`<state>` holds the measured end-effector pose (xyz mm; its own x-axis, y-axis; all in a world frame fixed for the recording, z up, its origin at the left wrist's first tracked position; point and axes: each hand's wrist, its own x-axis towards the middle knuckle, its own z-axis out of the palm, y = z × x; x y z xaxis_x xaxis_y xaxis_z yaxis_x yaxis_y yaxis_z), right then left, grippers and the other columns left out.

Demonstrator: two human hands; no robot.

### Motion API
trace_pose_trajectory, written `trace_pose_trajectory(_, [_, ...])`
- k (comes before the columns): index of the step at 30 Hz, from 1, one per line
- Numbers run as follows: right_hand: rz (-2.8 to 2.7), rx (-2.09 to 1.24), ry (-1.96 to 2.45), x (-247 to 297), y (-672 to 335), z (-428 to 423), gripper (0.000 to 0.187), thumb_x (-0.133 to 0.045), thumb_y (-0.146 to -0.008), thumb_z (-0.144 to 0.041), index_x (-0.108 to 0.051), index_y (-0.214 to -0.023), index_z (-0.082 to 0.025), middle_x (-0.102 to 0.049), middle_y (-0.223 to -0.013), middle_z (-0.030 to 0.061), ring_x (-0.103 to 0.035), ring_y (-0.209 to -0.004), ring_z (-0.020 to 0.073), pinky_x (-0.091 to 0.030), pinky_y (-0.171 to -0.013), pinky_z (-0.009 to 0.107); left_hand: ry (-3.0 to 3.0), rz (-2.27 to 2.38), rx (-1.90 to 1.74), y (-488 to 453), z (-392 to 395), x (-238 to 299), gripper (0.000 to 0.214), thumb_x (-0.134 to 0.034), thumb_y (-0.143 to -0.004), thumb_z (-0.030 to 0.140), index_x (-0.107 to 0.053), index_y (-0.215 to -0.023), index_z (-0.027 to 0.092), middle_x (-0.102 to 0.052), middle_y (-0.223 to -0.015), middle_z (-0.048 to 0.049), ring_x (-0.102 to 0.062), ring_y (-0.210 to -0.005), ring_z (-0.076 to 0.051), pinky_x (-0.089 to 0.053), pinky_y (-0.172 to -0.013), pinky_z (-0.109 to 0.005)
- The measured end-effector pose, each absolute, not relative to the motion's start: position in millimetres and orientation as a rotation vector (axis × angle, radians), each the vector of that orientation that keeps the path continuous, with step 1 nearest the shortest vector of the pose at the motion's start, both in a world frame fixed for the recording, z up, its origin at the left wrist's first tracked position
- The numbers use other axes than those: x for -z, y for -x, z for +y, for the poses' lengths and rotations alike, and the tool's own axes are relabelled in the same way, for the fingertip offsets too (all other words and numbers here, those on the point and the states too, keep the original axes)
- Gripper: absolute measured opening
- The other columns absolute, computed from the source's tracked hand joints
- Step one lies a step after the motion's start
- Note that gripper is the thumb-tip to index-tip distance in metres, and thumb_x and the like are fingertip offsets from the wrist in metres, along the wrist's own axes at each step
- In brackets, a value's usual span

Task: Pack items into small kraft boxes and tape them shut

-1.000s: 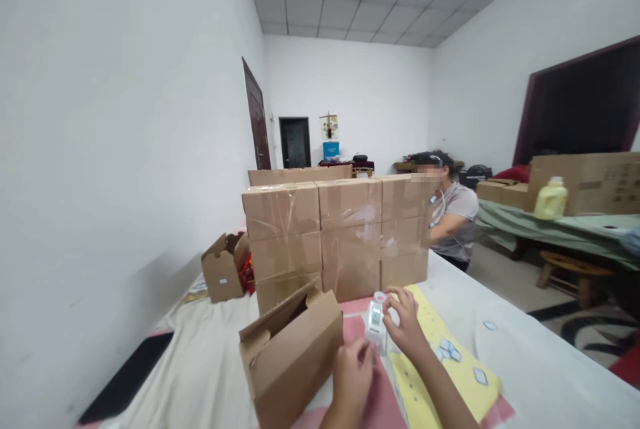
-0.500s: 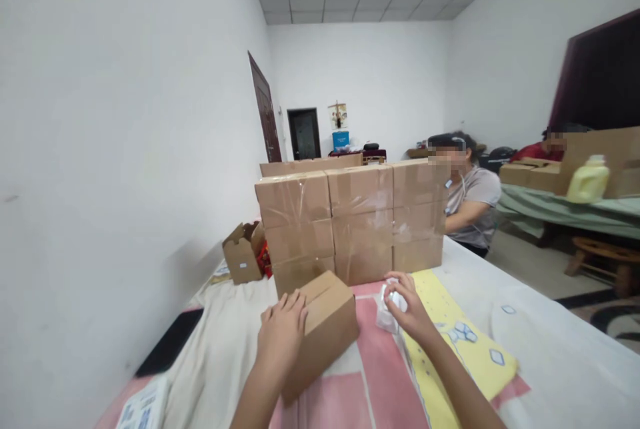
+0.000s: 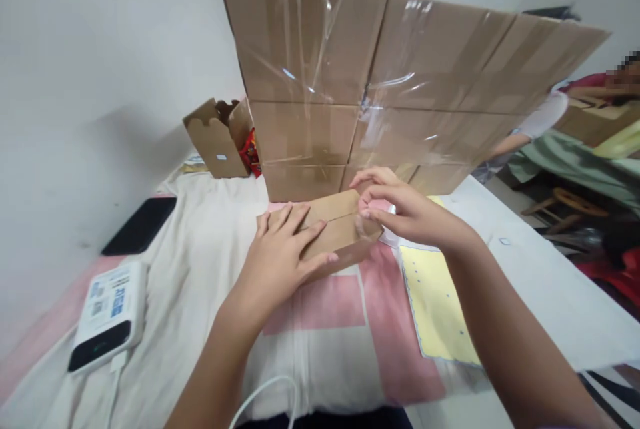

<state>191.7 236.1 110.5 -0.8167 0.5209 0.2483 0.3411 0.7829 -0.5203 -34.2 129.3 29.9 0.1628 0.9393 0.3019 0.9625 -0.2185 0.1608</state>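
Observation:
A small brown cardboard box (image 3: 335, 232) lies closed on the cloth-covered table (image 3: 320, 322) in front of me. My left hand (image 3: 283, 252) rests flat on its lid with the fingers spread. My right hand (image 3: 405, 212) is at the box's right end, its fingers curled and pinched together by the corner. I cannot make out what they grip. Something white (image 3: 395, 240) shows just under that hand's palm.
A wall of taped cartons (image 3: 380, 82) stands right behind the small box. An open carton (image 3: 215, 139) with red packets sits at back left. A black phone (image 3: 140, 224) and a white device (image 3: 107, 316) with a cable lie left. A yellow sheet (image 3: 437, 296) lies right. A co-worker's arm (image 3: 510, 142) shows behind the cartons.
My view has dropped and moved closer to the table. The small box's lid is now shut flat under my left hand. My right hand has moved to the box's right end.

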Motion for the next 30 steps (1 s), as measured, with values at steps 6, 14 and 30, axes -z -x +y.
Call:
trace_pose_trajectory(6, [-2.805,-0.527,0.784,-101,-164,259,0.014,-0.056,-0.089,-0.019,-0.063,-0.077,-0.018,-0.057,-0.121,0.0127,-0.058,-0.109,0.0267,-0.048,-0.095,0.041,2.331,-1.94,0.527,33,128,-30,0.062,-0.065,-0.086,0.061,-0.057,-0.139,0.03,-0.047,-0.155,-0.0083,-0.037,-0.144,-0.038,-0.032,-0.115,-0.058])
trace_pose_trajectory(14, [-2.83,-0.588,0.743,-107,-162,271,0.01,-0.059,-0.089,-0.021,-0.066,-0.082,-0.021,-0.061,-0.12,0.0076,-0.057,-0.111,0.0285,-0.046,-0.101,0.044,2.336,-1.968,0.544,34,128,-29,0.062,-0.068,-0.086,0.058,-0.056,-0.141,0.033,-0.044,-0.158,-0.0065,-0.034,-0.146,-0.038,-0.029,-0.117,-0.058])
trace_pose_trajectory(30, [-2.936,-0.431,0.695,-91,-160,274,0.017,-0.051,-0.091,-0.02,-0.065,-0.082,-0.02,-0.059,-0.125,0.0097,-0.052,-0.12,0.0302,-0.044,-0.103,0.05,2.322,-1.992,0.603,35,125,-25,0.063,-0.064,-0.086,0.064,-0.055,-0.142,0.035,-0.043,-0.159,-0.0051,-0.032,-0.148,-0.037,-0.025,-0.119,-0.057])
